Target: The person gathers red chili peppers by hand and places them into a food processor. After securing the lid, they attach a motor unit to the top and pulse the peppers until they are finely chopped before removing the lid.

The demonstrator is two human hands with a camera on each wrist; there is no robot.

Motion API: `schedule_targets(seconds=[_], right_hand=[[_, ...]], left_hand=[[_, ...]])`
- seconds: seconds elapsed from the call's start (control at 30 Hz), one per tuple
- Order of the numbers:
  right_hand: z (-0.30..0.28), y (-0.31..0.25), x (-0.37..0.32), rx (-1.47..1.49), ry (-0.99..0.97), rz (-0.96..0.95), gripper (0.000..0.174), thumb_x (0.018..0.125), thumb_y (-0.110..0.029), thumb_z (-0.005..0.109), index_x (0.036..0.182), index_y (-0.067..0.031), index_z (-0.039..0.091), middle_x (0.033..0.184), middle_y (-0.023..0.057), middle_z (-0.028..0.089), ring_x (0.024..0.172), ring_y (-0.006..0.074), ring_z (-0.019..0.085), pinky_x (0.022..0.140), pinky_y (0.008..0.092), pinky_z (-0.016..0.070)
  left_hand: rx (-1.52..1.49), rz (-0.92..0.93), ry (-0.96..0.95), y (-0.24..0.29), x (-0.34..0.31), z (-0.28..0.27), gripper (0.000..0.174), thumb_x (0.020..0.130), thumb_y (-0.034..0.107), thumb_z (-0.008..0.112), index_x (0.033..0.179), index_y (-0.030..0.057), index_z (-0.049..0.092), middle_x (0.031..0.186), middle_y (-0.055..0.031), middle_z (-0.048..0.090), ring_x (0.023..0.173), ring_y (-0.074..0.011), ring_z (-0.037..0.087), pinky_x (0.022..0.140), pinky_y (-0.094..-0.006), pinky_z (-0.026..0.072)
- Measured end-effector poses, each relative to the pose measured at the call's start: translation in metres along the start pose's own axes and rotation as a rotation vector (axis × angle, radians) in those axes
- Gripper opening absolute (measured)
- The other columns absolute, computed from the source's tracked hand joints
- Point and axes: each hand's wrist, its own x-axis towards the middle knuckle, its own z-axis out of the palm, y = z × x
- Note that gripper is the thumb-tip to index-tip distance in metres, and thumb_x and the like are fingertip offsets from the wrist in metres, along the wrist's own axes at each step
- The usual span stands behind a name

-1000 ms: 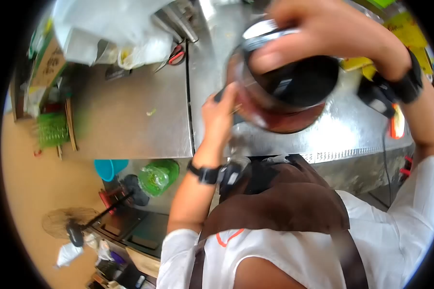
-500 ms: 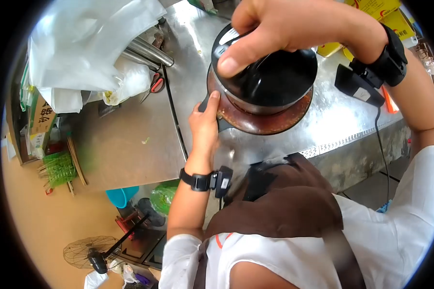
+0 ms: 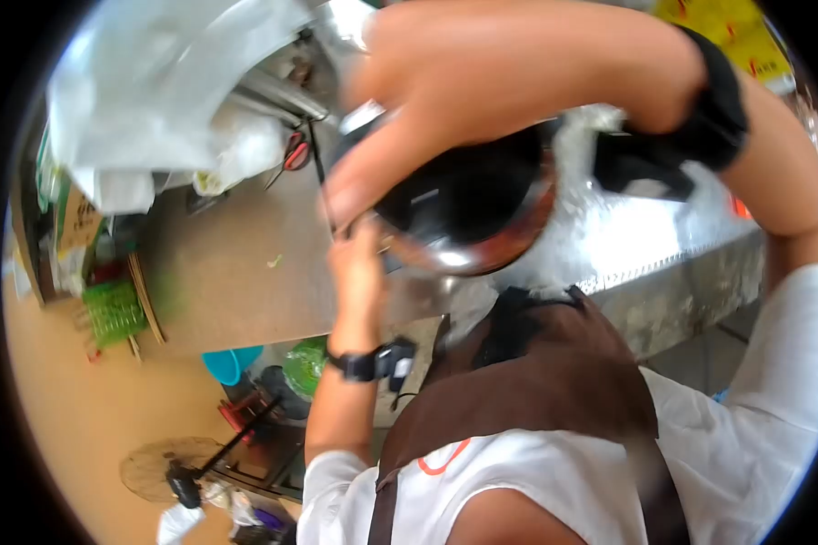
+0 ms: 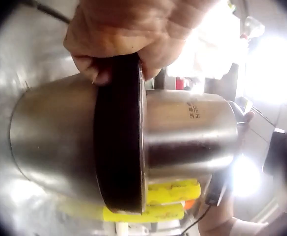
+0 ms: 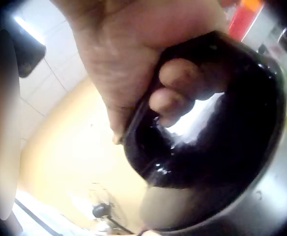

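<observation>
In the head view, my right hand [image 3: 463, 82] grips the far-left edge of a black-topped steel vessel [image 3: 463, 191]. The right wrist view shows that hand [image 5: 143, 59] with its fingertips against the glossy black top [image 5: 222, 142]. Under the vessel lies a reddish-brown round pan [image 3: 509, 241]; my left hand [image 3: 359, 272] holds it at the left. From the left wrist, this hand [image 4: 138, 29] is curled round the pan's handle. There the dark pan [image 4: 119, 142] sits between a wide steel container [image 4: 55, 132] and the lettered steel vessel [image 4: 192, 132].
Red-handled scissors [image 3: 295, 152], steel cylinders [image 3: 282, 95] and a large translucent plastic bag [image 3: 173, 82] lie on the left of the steel worktop [image 3: 236, 291]. Green produce [image 3: 114, 313] is at its far-left edge. Yellow packages [image 3: 732, 36] stand at the upper right.
The vessel, the pan and both hands have moved left in the head view since half a second ago. My right hand now covers more of the black top's left side.
</observation>
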Motion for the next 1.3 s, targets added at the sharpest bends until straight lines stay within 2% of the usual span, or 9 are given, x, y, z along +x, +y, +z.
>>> schedule_targets(seconds=[0.17,0.23,0.3,0.43,0.57,0.83,1.13,1.2,1.3], right_hand=[[-0.031,-0.039,-0.008,-0.033,-0.107,0.153,0.067,0.082,-0.06,0.064,0.057,0.0014,0.058,0.047,0.0054,0.046,0.043,0.0181,0.048,0.042,0.0309,0.0369],[-0.01,-0.054,0.012,-0.138,-0.049,0.035,0.067,0.077,-0.057,0.066,0.062,0.0084,0.061,0.046,0.0185,0.048,0.05,0.0332,0.056,0.052,0.0434,0.0477],[0.015,-0.065,0.032,-0.002,-0.094,-0.094,0.06,0.074,-0.051,0.071,0.063,0.0083,0.063,0.051,0.0201,0.053,0.053,0.0343,0.058,0.053,0.0438,0.0483],[0.034,-0.074,0.037,0.065,-0.096,-0.114,0.06,0.075,-0.051,0.067,0.065,0.0082,0.063,0.058,0.0206,0.058,0.061,0.0383,0.06,0.057,0.0446,0.0495],[0.02,-0.066,0.029,-0.053,-0.002,-0.001,0.067,0.075,-0.055,0.072,0.062,0.0087,0.055,0.049,0.0116,0.043,0.045,0.0161,0.044,0.044,0.033,0.0376],[0.026,-0.071,0.034,0.068,0.005,0.12,0.059,0.076,-0.051,0.077,0.065,0.0023,0.055,0.056,-0.0006,0.037,0.051,0.0062,0.038,0.044,0.0261,0.0328],[0.018,-0.084,0.02,0.199,0.36,0.225,0.075,0.088,-0.069,0.048,0.065,0.0011,0.06,0.049,-0.0001,0.043,0.042,0.0082,0.046,0.042,0.0238,0.0386],[-0.004,-0.07,0.016,-0.138,0.588,-0.069,0.068,0.093,-0.062,0.046,0.071,-0.0005,0.062,0.053,0.001,0.046,0.043,0.0093,0.045,0.044,0.0221,0.0379],[-0.022,-0.115,0.007,-0.235,0.876,0.34,0.07,0.09,-0.067,0.046,0.063,-0.0041,0.059,0.049,-0.0011,0.045,0.038,0.008,0.041,0.037,0.0228,0.0297]], left_hand=[[-0.047,-0.064,0.054,-0.014,-0.002,0.018,0.067,0.088,0.039,0.069,0.129,-0.0092,0.047,0.108,-0.0131,0.064,0.1,-0.0186,0.058,0.088,-0.0299,0.0454],[-0.03,0.073,0.028,-0.041,-0.021,-0.018,0.062,0.092,0.037,0.064,0.131,-0.0068,0.046,0.114,-0.0129,0.062,0.105,-0.0192,0.058,0.091,-0.0319,0.0453],[-0.238,-0.012,0.18,-0.026,-0.055,-0.045,0.037,0.092,0.024,0.062,0.119,-0.0016,0.059,0.111,-0.0083,0.065,0.096,-0.0222,0.063,0.087,-0.0325,0.0508],[-0.343,-0.059,0.24,-0.031,-0.076,-0.064,0.044,0.099,0.027,0.052,0.135,0.0052,0.041,0.12,-0.0122,0.058,0.109,-0.0223,0.057,0.089,-0.0349,0.0486],[-0.121,-0.024,0.286,-0.009,-0.035,-0.052,0.042,0.087,0.024,0.07,0.112,-0.0078,0.057,0.102,-0.0124,0.064,0.093,-0.0163,0.061,0.08,-0.0288,0.0483],[-0.188,-0.042,0.212,0.009,-0.038,-0.051,0.039,0.081,0.03,0.078,0.093,-0.004,0.064,0.082,-0.0043,0.065,0.072,-0.0097,0.058,0.065,-0.0243,0.0472],[-0.128,-0.012,0.247,0.01,-0.036,-0.049,0.044,0.08,0.036,0.078,0.092,-0.0043,0.063,0.083,-0.0043,0.065,0.07,-0.0094,0.058,0.064,-0.0241,0.0469],[-0.14,-0.039,0.153,-0.002,-0.028,-0.056,0.053,0.081,0.039,0.077,0.101,-0.0072,0.062,0.088,-0.0063,0.066,0.076,-0.0114,0.061,0.07,-0.0248,0.0488],[-0.07,-0.053,0.177,0.005,-0.033,-0.055,0.05,0.081,0.039,0.076,0.098,-0.0061,0.062,0.085,-0.0051,0.065,0.072,-0.0105,0.059,0.067,-0.0244,0.0478]])
